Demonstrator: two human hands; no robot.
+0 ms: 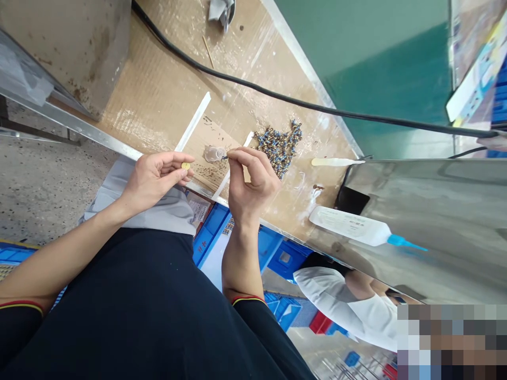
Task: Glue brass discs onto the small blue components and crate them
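My left hand (152, 177) is closed, with a small round yellow disc (186, 165) pinched at its fingertips. To the right, my right hand (253, 182) pinches a tiny dark-blue piece (224, 157), mostly hidden by the fingers. That piece is beside a small see-through cup (214, 153) on the cardboard-covered bench; whether they touch I cannot tell. Tiny brown bits (208, 172) lie scattered around the cup. Just beyond my right hand is a heap of small blue and brass-coloured parts (280, 146).
A black cable (253, 84) crosses above the bench. On the right lie a white bottle with a blue nozzle (350, 226) and a pale flat strip (335, 162). Blue crates (214, 227) stand below the bench edge. Another person (348, 295) sits at the lower right.
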